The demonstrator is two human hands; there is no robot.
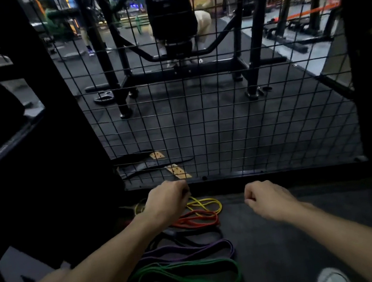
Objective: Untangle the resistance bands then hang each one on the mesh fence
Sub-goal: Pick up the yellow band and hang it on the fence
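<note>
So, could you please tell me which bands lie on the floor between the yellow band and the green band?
In the head view, the red band, a black band and the purple band lie between the yellow band and the green band.

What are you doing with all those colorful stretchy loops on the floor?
A person is sorting resistance bands on the gym floor in front of a mesh fence. The left hand is curled at the yellow band, seemingly gripping it. The right hand is curled beside the pile and holds nothing. The red band, purple band and green band lie on the floor. None hangs on the fence yet.
</note>
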